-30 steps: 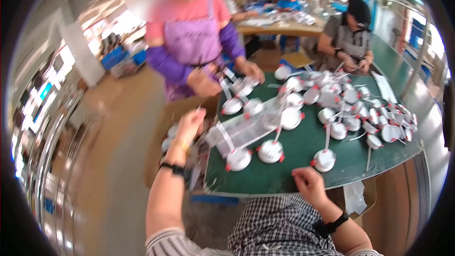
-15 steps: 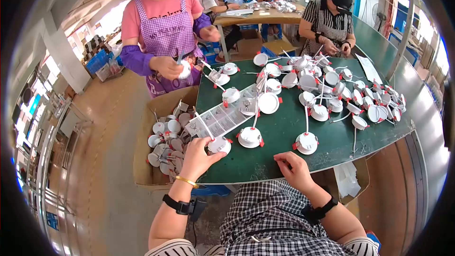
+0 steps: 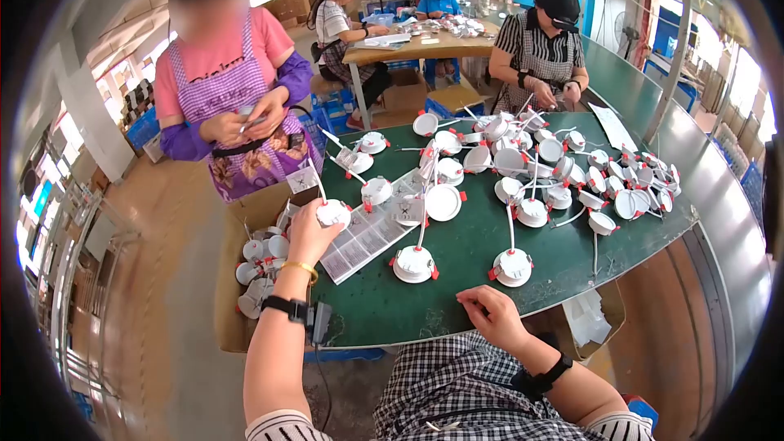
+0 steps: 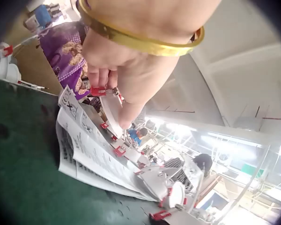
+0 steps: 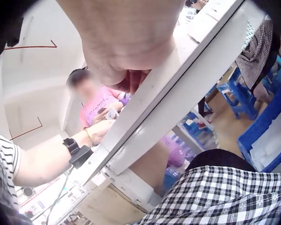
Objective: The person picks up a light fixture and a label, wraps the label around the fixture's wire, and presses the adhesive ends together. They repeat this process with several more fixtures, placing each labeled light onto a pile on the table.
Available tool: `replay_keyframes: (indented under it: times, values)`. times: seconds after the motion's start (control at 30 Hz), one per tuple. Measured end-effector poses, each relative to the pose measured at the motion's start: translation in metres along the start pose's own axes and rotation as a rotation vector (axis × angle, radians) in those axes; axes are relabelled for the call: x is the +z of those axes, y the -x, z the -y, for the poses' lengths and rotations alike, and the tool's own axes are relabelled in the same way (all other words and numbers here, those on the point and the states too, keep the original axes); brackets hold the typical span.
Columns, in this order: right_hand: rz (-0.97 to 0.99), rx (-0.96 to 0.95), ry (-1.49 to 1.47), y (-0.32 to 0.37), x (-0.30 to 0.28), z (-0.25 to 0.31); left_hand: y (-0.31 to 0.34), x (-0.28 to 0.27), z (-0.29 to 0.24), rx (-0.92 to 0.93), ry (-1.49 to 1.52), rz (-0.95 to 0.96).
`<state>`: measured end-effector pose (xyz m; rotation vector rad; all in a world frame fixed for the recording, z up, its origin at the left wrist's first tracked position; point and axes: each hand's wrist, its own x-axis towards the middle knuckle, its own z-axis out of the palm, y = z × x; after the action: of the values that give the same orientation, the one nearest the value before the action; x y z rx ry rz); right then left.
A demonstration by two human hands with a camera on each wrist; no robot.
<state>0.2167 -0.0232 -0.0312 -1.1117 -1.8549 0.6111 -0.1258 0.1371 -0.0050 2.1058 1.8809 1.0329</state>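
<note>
Along the left edge of a green table (image 3: pixel 464 271), a left hand (image 3: pixel 304 235) pinches a round white fitting (image 3: pixel 334 213) with a white lead between thumb and fingers; from my distant post, the left wrist view shows red clips at its rim and the printed sheets (image 4: pixel 91 149) just beside it. Near the near edge, the right hand (image 3: pixel 494 317) rests with its fingers loosely bent and close together, and I see nothing in its grasp; in the right wrist view a pale table rim partly hides those fingertips. Two more fittings stand between the hands and the heap, a left one (image 3: pixel 414 265) and a right one (image 3: pixel 513 268), each with its lead rising from the top. Toward the far and right edges I see a heap of similar fittings (image 3: pixel 551 149), with a white paper (image 3: pixel 612 127) near the far right corner. Against the left edge, a carton (image 3: pixel 229 294) holds more of them. Beyond it a person in a purple checked apron (image 3: pixel 216 82) stands, hands together; another in a black cap (image 3: pixel 543 53) works at the far edge.
</note>
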Motion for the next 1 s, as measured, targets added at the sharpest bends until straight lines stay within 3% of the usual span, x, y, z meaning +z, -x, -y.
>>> replay_keyframes:
  times: [0.17,0.27,0.3,0.37,0.47,0.57,0.67,0.7,0.77,1.0]
  values:
    - [-0.013,-0.005,-0.029,0.000,0.002,-0.003,-0.021,0.021,0.007,-0.064,0.045,0.229]
    - [-0.016,-0.017,-0.014,-0.001,0.001,-0.003,-0.005,0.014,-0.018,0.162,-0.249,-0.111]
    - [-0.013,-0.037,-0.009,-0.002,0.000,-0.003,0.002,0.010,-0.041,0.164,-0.254,-0.102]
    - [-0.005,-0.019,-0.014,-0.002,0.002,-0.002,0.016,0.014,-0.082,0.141,0.135,0.114]
    - [-0.016,-0.033,0.000,-0.001,0.001,-0.003,0.042,0.046,-0.118,0.171,0.173,0.180]
    - [-0.012,-0.022,-0.024,0.001,-0.002,-0.003,0.047,0.059,-0.118,0.200,0.076,0.179]
    - [-0.030,-0.026,-0.071,0.003,-0.004,-0.003,0.050,0.042,-0.118,0.044,0.410,0.174]
    - [-0.038,-0.040,-0.070,0.004,-0.004,-0.004,0.053,0.029,-0.119,-0.107,0.615,0.288]
    - [-0.045,-0.064,-0.093,0.002,-0.003,-0.005,0.061,0.010,-0.117,-0.226,0.869,0.298]
    - [-0.029,-0.022,-0.075,0.003,-0.005,-0.003,0.076,-0.013,-0.103,-0.247,1.022,0.313]
